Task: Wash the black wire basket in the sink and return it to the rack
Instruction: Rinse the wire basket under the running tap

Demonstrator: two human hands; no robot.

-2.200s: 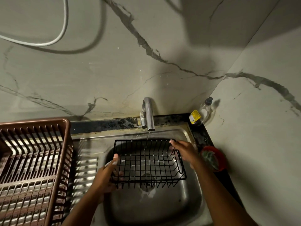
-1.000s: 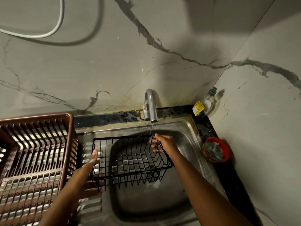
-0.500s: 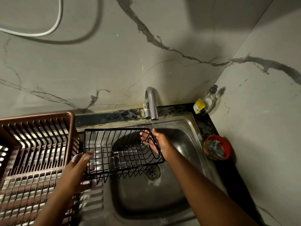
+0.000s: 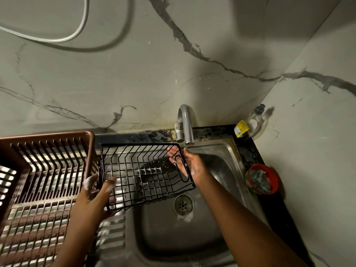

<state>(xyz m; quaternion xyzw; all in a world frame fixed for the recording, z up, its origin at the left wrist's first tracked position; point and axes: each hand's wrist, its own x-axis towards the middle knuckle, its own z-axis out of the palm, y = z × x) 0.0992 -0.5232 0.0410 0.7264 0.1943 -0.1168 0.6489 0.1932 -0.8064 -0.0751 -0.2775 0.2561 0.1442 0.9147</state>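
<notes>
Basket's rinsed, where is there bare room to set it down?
The brown rack left of the sink shows nothing inside; the black wire basket, held by left hand and right hand, is beside its wall. The basin is bare too. The right counter is crowded: red bowl, soap bottle.

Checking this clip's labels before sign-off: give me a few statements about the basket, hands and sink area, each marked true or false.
1. Both hands hold the black wire basket. True: the left hand grips its left end, the right hand its right end.
2. The basket rests inside the brown rack. False: it is held over the sink, beside the rack.
3. Water runs from the faucet. True.
4. The red bowl sits in the sink basin. False: it sits on the counter edge to the right.
5. The basket holds dishes. False: it is empty.
</notes>
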